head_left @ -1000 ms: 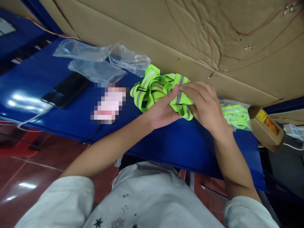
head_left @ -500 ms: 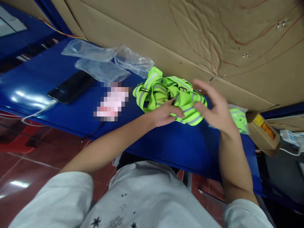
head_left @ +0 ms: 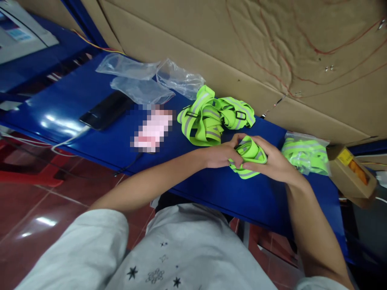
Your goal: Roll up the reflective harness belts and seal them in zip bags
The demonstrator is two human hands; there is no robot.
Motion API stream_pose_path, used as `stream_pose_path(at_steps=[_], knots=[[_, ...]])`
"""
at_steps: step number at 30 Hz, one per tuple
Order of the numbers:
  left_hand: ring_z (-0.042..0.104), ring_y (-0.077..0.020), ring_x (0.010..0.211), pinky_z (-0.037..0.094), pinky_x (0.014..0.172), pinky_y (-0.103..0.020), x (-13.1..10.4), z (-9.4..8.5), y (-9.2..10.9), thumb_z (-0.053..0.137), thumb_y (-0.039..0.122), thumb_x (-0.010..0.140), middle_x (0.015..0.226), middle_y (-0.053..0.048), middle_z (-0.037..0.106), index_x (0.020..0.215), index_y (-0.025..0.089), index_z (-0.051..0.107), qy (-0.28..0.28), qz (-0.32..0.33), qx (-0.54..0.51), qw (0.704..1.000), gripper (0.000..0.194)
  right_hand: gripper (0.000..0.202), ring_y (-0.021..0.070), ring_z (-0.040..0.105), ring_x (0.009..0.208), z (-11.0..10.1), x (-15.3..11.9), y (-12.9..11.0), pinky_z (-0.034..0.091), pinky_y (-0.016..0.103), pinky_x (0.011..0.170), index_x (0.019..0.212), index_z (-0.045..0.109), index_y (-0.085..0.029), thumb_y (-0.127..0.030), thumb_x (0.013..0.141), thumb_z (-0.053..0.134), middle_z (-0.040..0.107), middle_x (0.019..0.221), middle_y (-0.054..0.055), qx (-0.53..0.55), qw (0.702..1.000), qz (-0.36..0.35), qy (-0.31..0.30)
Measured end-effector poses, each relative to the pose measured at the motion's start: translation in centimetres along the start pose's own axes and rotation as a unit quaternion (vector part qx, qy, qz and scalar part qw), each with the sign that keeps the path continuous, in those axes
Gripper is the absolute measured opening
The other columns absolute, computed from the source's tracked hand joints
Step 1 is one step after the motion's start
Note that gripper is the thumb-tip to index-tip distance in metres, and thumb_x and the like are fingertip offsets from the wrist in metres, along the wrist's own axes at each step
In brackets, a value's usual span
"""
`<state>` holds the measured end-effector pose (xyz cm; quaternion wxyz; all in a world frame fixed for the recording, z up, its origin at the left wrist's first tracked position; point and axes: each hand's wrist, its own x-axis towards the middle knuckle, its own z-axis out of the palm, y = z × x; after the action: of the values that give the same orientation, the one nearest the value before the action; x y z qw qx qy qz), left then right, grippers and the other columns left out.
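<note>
Between both hands, just above the blue table (head_left: 193,181), is a bundled yellow-green reflective strap (head_left: 249,151) with silver stripes. My left hand (head_left: 222,154) grips its left side, and my right hand (head_left: 272,160) is wrapped round the right side. Beyond my left hand lie two more bundles of the same strap: a looped reflective strap (head_left: 201,121) and, touching it on the right, a smaller rolled strap (head_left: 237,114) with a black buckle. To the right of my right hand sits a clear bag (head_left: 306,155) packed with similar strap.
Several clear plastic bags (head_left: 143,89) lie at the back left. A black phone-like device (head_left: 105,108) with a white cable and a blurred pink item (head_left: 154,129) are nearer. A cardboard box (head_left: 350,175) stands right; a cardboard panel (head_left: 187,40) rises behind.
One strap bundle has come away from the pile toward me and right. My right hand, apart from it earlier, has closed round it. The view has shifted slightly, showing more of the bagged strap.
</note>
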<state>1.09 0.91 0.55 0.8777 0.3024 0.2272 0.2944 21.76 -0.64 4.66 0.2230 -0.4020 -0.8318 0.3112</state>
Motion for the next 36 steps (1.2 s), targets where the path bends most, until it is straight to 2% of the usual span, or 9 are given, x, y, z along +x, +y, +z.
stream_pose_path(at_steps=[6,10,13,17,24,28,31,34,36], knots=[[0.068,-0.0188,0.092,0.05,0.08,-0.029,0.7,0.8,-1.9,0.073,-0.007,0.04,0.104,0.002,0.067,0.143,0.031,0.048,0.027,-0.026,-0.048,0.998,0.113,0.059,0.0219,0.07,0.085,2.6,-3.7,1.5,0.057,0.033,0.074,0.121,0.067,-0.025,-0.052,0.075,0.092,0.076,0.101,0.001,0.049,0.986,0.128,0.098],[0.068,-0.0193,0.103,0.05,0.087,-0.028,0.8,1.3,-2.2,0.077,0.002,0.051,0.111,-0.001,0.074,0.124,0.027,0.067,-0.005,0.042,-0.067,0.997,0.078,0.061,0.023,0.07,0.086,3.2,-3.7,1.3,0.058,0.036,0.077,0.12,0.068,-0.026,-0.05,0.07,0.094,0.077,0.101,0.002,0.061,0.967,0.125,0.215],[0.069,-0.0238,0.11,0.054,0.09,-0.032,0.9,1.8,-2.5,0.083,0.029,0.072,0.116,-0.004,0.076,0.116,0.024,0.072,0.001,0.052,-0.084,0.995,0.045,0.06,0.0232,0.072,0.087,3.6,-3.3,1.0,0.06,0.038,0.08,0.118,0.066,-0.025,-0.049,0.07,0.094,0.077,0.101,0.002,0.076,0.95,0.13,0.273],[0.07,-0.0255,0.113,0.056,0.096,-0.035,1.3,2.1,-3.3,0.068,0.055,0.094,0.113,-0.006,0.076,0.11,0.023,0.074,0.057,0.081,-0.079,0.992,0.037,0.065,0.024,0.074,0.101,5.1,-3.1,0.7,0.06,0.04,0.092,0.126,0.062,-0.025,-0.045,0.073,0.093,0.077,0.115,0.005,0.107,0.951,0.126,0.26],[0.065,-0.0204,0.122,0.052,0.105,-0.03,1.7,1.5,-3.6,0.055,0.042,0.105,0.13,-0.005,0.071,0.122,0.025,0.076,0.146,0.088,-0.086,0.982,0.032,0.066,0.0265,0.073,0.109,7.4,-2.8,0.1,0.058,0.044,0.1,0.132,0.065,-0.026,-0.039,0.074,0.093,0.076,0.123,0.007,0.138,0.951,0.142,0.239],[0.063,-0.0242,0.129,0.054,0.105,-0.032,1.8,2.2,-3.5,0.053,0.051,0.106,0.136,-0.006,0.068,0.132,0.029,0.069,0.167,0.067,-0.065,0.982,0.037,0.056,0.0244,0.077,0.098,7.6,-2.9,0.0,0.064,0.039,0.089,0.118,0.07,-0.026,-0.037,0.07,0.096,0.08,0.111,0.003,0.232,0.917,0.159,0.284],[0.064,-0.0271,0.13,0.054,0.105,-0.039,0.8,2.6,-1.1,0.046,0.052,0.108,0.134,-0.008,0.068,0.135,0.026,0.064,0.129,0.134,0.054,0.981,0.041,0.059,0.0256,0.079,0.097,7.3,-3.1,0.1,0.067,0.042,0.087,0.12,0.069,-0.027,-0.038,0.069,0.097,0.081,0.112,0.003,0.33,0.879,0.184,0.292],[0.063,-0.0248,0.124,0.051,0.105,-0.04,-1.9,0.8,4.1,0.064,0.044,0.1,0.13,-0.007,0.069,0.12,0.023,0.069,0.114,0.257,0.227,0.932,0.03,0.064,0.0273,0.08,0.098,6.5,-3.4,0.2,0.068,0.045,0.087,0.123,0.068,-0.027,-0.036,0.067,0.098,0.081,0.115,0.004,0.372,0.848,0.208,0.314],[0.061,-0.0231,0.1,0.048,0.096,-0.044,-4.2,-2.5,8.2,0.07,0.049,0.094,0.105,-0.005,0.071,0.107,0.025,0.071,0.218,0.355,0.494,0.763,0.027,0.064,0.0278,0.081,0.097,6.0,-3.5,0.2,0.069,0.047,0.087,0.122,0.069,-0.027,-0.035,0.066,0.099,0.082,0.112,0.003,0.385,0.828,0.223,0.341]])
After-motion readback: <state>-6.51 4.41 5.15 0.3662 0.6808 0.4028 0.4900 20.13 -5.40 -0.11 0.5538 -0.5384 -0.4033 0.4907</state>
